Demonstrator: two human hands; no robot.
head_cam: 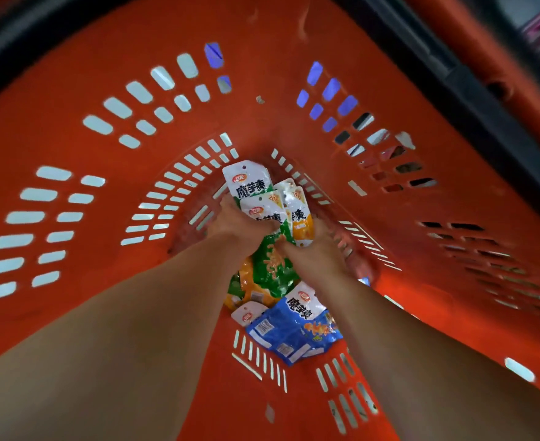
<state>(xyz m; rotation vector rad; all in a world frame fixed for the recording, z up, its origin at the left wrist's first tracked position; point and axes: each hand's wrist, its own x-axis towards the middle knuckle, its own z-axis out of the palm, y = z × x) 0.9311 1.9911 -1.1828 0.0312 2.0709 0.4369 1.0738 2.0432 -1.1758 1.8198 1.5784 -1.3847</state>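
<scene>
In the head view, both arms are seen deep inside an orange basket (109, 275). The left hand (238, 221) is curled around a bunch of white-topped snack packets (249, 183), which are held upright at the far end of the basket floor. The right hand (314, 253) is placed just beside it, and an orange-bottomed packet (303, 227) is gripped by its curled fingers. A green packet (273, 265) is seen between the wrists. Blue packets (294, 332) are lying nearer on the floor.
</scene>
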